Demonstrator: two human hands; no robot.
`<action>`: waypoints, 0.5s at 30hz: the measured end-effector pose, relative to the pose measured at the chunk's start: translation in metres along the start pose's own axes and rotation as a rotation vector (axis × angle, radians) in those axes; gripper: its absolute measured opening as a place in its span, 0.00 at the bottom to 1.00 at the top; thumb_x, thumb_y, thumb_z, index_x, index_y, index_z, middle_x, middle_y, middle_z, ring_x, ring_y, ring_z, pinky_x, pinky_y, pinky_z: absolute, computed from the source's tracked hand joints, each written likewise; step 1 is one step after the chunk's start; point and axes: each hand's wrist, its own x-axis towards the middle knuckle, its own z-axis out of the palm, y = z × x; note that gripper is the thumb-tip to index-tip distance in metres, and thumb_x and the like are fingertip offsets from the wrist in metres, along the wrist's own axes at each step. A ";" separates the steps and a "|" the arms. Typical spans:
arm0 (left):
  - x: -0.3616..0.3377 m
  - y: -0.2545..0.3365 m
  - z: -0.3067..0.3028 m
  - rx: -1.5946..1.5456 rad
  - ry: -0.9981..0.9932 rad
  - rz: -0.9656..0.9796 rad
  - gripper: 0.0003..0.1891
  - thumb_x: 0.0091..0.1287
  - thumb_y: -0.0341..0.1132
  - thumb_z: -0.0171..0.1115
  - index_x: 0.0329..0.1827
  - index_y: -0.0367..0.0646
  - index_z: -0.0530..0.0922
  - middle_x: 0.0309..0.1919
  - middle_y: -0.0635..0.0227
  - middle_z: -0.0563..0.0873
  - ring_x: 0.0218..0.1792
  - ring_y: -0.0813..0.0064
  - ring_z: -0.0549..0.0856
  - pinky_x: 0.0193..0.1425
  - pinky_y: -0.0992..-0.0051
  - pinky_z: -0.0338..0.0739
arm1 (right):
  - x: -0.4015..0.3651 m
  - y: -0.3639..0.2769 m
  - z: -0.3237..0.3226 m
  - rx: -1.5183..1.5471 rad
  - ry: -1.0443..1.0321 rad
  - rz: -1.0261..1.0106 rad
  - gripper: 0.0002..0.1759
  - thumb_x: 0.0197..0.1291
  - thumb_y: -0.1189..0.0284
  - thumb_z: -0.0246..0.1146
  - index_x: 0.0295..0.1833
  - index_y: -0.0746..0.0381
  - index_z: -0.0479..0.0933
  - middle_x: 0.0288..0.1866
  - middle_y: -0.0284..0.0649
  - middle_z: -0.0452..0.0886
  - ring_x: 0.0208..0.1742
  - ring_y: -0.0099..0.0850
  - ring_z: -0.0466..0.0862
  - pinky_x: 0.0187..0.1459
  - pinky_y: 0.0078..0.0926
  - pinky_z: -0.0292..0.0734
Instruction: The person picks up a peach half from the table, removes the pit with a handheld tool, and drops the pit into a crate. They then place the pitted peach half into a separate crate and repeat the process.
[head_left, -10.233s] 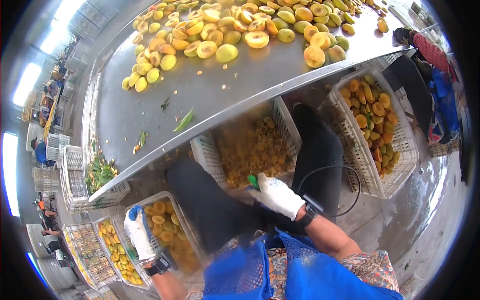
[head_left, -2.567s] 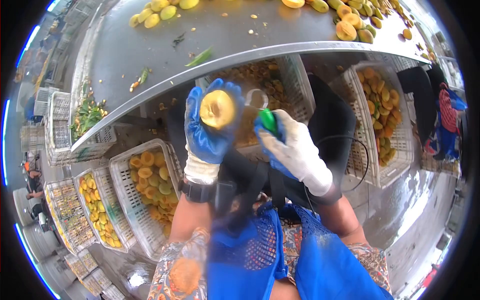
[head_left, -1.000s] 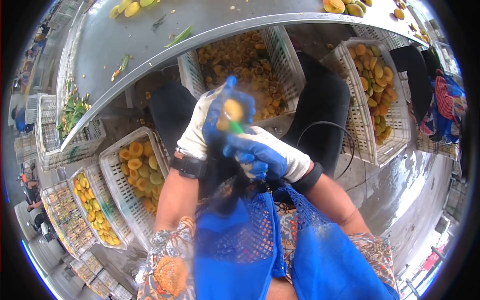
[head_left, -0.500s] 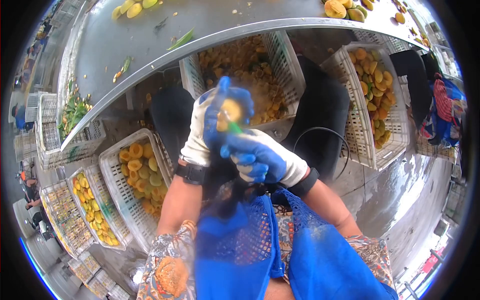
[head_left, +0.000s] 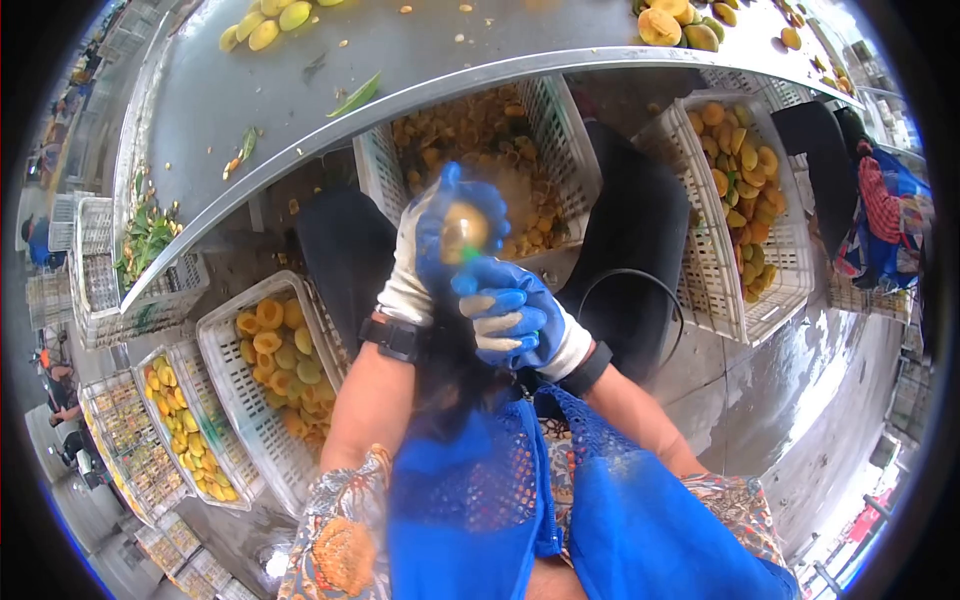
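Note:
My left hand [head_left: 432, 235], in a blue-and-white coated glove, is closed around a yellow fruit [head_left: 463, 232], smeared by motion. My right hand [head_left: 520, 318], gloved alike, has its fingers wrapped round a small green-handled tool [head_left: 469, 255]. The tool's tip meets the fruit or lies right against it; blur hides which. Below both hands, between my knees, a white crate [head_left: 378, 165] holds yellow-brown peelings or scraps.
A metal table [head_left: 400, 45] with yellow-green fruit [head_left: 264, 35] and leaves [head_left: 357, 95] curves across the front. Fruit-filled crates stand left [head_left: 226, 345] and right [head_left: 720, 300]. Another person [head_left: 880, 200] is at far right. The floor [head_left: 800, 390] looks wet.
The view has tilted slightly, so the table edge appears lower. My right hand has turned a little around the tool, and the fruit in my left hand shows a different side.

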 end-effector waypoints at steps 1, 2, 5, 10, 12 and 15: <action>0.006 -0.007 -0.003 0.038 0.071 0.069 0.24 0.76 0.54 0.55 0.48 0.38 0.82 0.39 0.58 0.87 0.38 0.61 0.88 0.42 0.63 0.86 | 0.003 -0.002 -0.004 0.042 -0.041 -0.012 0.21 0.80 0.60 0.46 0.50 0.68 0.74 0.23 0.23 0.68 0.15 0.14 0.68 0.17 0.17 0.64; 0.012 -0.012 -0.007 0.094 0.120 0.153 0.24 0.76 0.54 0.55 0.49 0.38 0.81 0.39 0.58 0.87 0.39 0.61 0.88 0.43 0.63 0.86 | 0.004 -0.004 -0.009 0.088 -0.080 -0.026 0.21 0.80 0.60 0.46 0.50 0.68 0.74 0.23 0.23 0.68 0.15 0.14 0.69 0.17 0.17 0.64; 0.032 -0.022 -0.029 0.224 0.253 0.372 0.25 0.76 0.54 0.54 0.51 0.36 0.80 0.42 0.55 0.87 0.43 0.60 0.88 0.47 0.63 0.85 | -0.002 -0.010 -0.008 0.009 -0.131 -0.045 0.21 0.79 0.59 0.46 0.51 0.68 0.74 0.22 0.24 0.68 0.13 0.14 0.67 0.16 0.18 0.63; 0.003 0.013 -0.011 0.170 0.266 0.384 0.27 0.78 0.54 0.49 0.54 0.34 0.80 0.44 0.55 0.88 0.46 0.61 0.88 0.53 0.66 0.84 | -0.010 -0.025 0.033 -0.908 0.618 -0.316 0.17 0.74 0.60 0.57 0.45 0.65 0.75 0.22 0.25 0.69 0.13 0.16 0.67 0.16 0.19 0.62; -0.021 0.037 -0.018 0.119 0.174 0.390 0.27 0.79 0.52 0.47 0.52 0.34 0.81 0.42 0.58 0.89 0.45 0.62 0.89 0.53 0.65 0.84 | -0.003 -0.034 0.019 -1.832 0.873 -0.422 0.16 0.68 0.62 0.61 0.44 0.67 0.73 0.25 0.39 0.78 0.20 0.37 0.78 0.23 0.35 0.73; -0.093 0.076 -0.022 0.327 0.497 0.585 0.27 0.80 0.52 0.46 0.52 0.33 0.81 0.43 0.57 0.89 0.44 0.62 0.89 0.51 0.61 0.85 | -0.001 -0.045 -0.019 -2.584 0.862 -0.634 0.17 0.66 0.64 0.61 0.47 0.68 0.71 0.30 0.54 0.81 0.33 0.53 0.82 0.34 0.48 0.77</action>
